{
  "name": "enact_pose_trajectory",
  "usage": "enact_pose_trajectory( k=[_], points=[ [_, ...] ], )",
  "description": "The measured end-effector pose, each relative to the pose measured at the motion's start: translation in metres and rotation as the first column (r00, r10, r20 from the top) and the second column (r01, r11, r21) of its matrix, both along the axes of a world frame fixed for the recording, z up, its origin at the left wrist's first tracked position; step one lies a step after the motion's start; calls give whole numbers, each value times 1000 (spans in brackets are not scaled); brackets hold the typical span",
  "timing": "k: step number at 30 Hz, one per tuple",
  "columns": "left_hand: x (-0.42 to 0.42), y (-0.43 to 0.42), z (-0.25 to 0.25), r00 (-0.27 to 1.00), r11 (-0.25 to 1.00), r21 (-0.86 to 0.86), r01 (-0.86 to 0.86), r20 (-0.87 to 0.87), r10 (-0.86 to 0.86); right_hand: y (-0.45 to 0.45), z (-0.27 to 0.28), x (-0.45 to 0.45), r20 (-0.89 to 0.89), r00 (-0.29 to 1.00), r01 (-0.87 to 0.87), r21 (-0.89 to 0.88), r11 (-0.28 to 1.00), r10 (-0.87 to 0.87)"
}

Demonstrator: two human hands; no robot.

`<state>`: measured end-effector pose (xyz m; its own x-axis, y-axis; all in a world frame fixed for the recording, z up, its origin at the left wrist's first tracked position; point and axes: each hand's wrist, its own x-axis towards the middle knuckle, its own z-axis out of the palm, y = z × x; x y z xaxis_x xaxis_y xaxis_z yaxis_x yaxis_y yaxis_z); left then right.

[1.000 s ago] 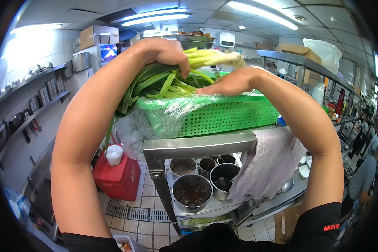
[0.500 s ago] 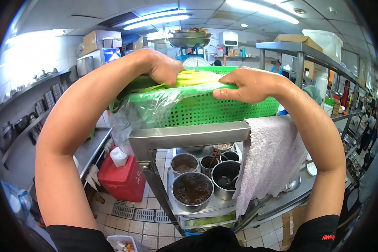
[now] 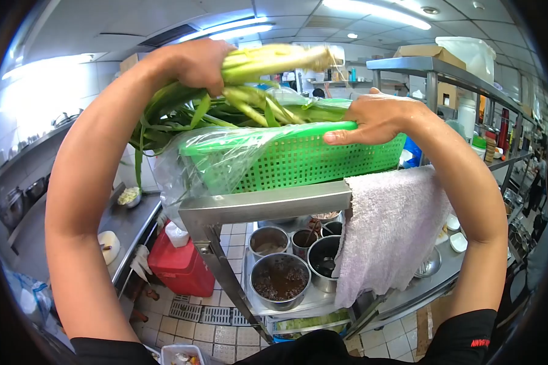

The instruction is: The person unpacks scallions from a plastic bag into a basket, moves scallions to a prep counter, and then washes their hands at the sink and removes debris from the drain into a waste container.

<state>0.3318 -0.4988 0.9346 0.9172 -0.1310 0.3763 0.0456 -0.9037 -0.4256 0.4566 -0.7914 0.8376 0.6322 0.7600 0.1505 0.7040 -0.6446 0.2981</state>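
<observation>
left hand: fingers curled round a bundle of leeks, tips mostly hidden; bundle is held above the left part of the green basket, pale root end pointing right, dark leaves drooping past the left end. right hand on the basket's near rim, toward the right: thumb laid along the outside, apart from the other fingers, which go over the rim; their tips are hidden, can't tell if they pinch it. more stalks in the basket. clear plastic drapes its left end. basket sits on a metal rack, pale towel hanging at right. below, pots with dark contents. red box on tiled floor, left.
</observation>
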Motion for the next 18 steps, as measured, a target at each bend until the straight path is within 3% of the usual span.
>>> enact_pose_trajectory(
  k=[3, 4, 6, 7, 8, 10, 13, 18],
  points=[
    [-6, 6, 10, 979, 921, -332, 205, 51, -199, 0, 5, -4, 16, 999, 53, -47, 998, -52],
    [-7, 6, 11, 979, 922, -331, 202, 56, -195, 2, 8, -8, 20, 999, 49, -47, 998, -48],
    [-15, -11, 6, 993, 904, -419, 83, -39, -110, 5, 11, -17, -164, 985, 88, 212, 973, -53],
    [-11, -12, -1, 988, 905, -415, 91, -76, -134, 5, 6, -2, -175, 980, -26, 338, 941, 89],
    [-3, -9, -7, 982, 903, -424, 73, -125, -139, 7, 7, -3, -175, 980, -31, 337, 941, 95],
    [11, -11, -18, 951, 904, -423, -69, -300, -68, 9, 12, -10, -168, 980, -75, 205, 976, 110],
    [32, 0, -37, 820, 906, -417, -80, -544, -178, 13, 15, -20, -242, 962, -83, 186, 979, 128],
    [40, -1, -37, 709, 852, -470, -230, -681, -184, 15, 12, -14, -298, 938, -116, 210, 971, 177]
  ],
)
